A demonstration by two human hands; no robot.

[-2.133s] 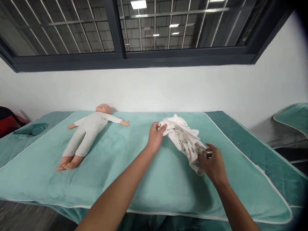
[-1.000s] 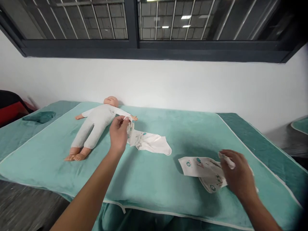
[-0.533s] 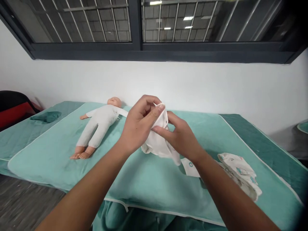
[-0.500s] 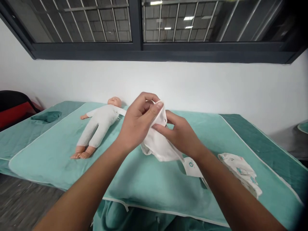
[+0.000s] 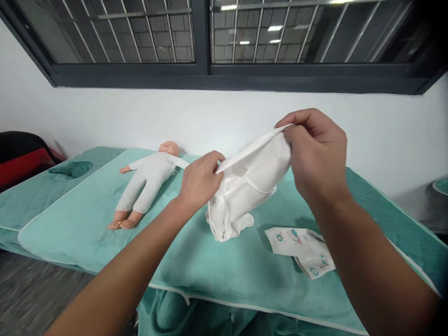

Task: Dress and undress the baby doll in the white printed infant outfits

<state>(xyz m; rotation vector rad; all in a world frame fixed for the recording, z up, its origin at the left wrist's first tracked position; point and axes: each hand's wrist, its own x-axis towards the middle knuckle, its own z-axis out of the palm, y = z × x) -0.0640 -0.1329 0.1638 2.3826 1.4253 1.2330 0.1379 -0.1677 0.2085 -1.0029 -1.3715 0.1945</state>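
A white piece of baby clothing is stretched between my two hands above the bed, its lower part hanging in folds. My left hand pinches its left upper edge. Higher and to the right, my right hand grips the other end of that edge between thumb and fingers. What kind of garment it is cannot be made out. A white printed cloth item with teal and pink pictures lies below my right hand, partly hidden by my forearm.
A baby doll in white clothes lies on its back at the left of the teal bed cover. A small dark teal cloth lies farther left, near a red and black chair. A barred window is set in the white wall behind.
My hands were close together on a bunched part of the garment. My right hand has moved up and right, spreading the garment out; my left hand has lowered slightly.
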